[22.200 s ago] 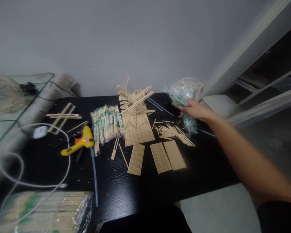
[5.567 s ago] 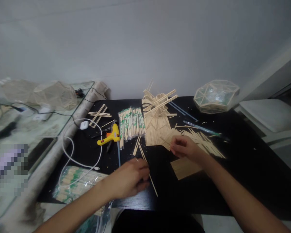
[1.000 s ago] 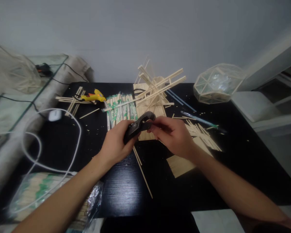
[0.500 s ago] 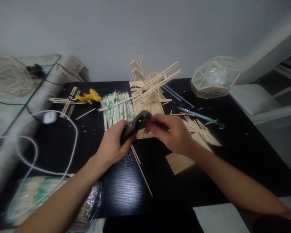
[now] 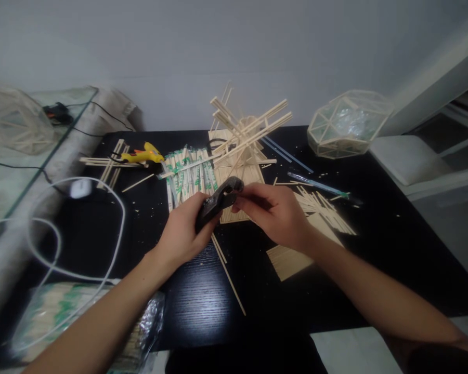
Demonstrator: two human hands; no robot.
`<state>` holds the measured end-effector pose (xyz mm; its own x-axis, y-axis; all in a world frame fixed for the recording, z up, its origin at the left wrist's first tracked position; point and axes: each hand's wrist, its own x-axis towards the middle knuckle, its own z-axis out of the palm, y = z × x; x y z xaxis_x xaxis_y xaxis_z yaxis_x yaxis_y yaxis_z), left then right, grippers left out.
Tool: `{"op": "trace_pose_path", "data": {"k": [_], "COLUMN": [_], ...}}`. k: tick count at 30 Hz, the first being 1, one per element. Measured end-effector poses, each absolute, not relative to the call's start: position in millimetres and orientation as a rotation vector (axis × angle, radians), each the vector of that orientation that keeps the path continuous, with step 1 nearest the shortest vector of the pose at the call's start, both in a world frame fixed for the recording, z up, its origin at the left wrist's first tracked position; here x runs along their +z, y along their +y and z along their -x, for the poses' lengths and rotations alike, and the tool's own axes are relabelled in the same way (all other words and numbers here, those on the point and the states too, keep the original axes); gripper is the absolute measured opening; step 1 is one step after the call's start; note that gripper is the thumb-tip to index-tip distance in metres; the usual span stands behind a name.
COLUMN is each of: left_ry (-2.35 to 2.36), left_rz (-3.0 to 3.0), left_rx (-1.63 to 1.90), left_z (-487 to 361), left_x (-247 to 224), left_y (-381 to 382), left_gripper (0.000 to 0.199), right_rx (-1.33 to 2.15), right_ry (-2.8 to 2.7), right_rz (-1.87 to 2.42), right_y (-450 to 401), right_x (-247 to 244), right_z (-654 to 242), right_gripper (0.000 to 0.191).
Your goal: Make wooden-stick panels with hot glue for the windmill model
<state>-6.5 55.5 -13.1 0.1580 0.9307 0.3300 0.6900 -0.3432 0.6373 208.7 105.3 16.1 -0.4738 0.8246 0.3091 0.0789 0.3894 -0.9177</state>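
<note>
My left hand is wrapped around a dark hand tool with a hooked jaw, held above the black table. At the tool's jaw, my right hand pinches with thumb and forefinger; whatever is between them is too small or hidden to name. Behind both hands stands a windmill-like model of wooden sticks, its crossed blades over a slatted stick base. To the left of this base lie several chopsticks in green-and-white wrappers. Loose thin sticks rest on the table below the tool.
A yellow glue gun lies on crossed sticks at the left, near a looped white cable. Cut sticks and a flat stick panel are at the right. A faceted stick-framed container stands behind. Bagged chopsticks fill the near left.
Almost nothing differs. The dark tool and my left hand have shifted very slightly; my right hand keeps its pinch at the jaw.
</note>
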Motion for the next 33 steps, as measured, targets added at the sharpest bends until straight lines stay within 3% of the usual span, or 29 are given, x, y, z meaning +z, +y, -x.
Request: {"op": "trace_pose_path", "data": {"k": [23,33], "left_ry": [1.756,1.591], "left_rz": [-2.066,-2.149], "left_rx": [0.874,0.959], "left_z": [4.3,8.1], "left_x": [-15.3,-16.2], "left_y": [51.7,53.6], "left_gripper": [0.019,0.013], "right_rx": [1.175,1.492], "right_ry": [-1.811,-1.809], "right_rz": [0.817,0.678], "right_y": [103.8,109.0], "right_x": [19.9,28.9], "right_z": [-205.4,-212.9], "right_gripper": [0.025,0.035]}}
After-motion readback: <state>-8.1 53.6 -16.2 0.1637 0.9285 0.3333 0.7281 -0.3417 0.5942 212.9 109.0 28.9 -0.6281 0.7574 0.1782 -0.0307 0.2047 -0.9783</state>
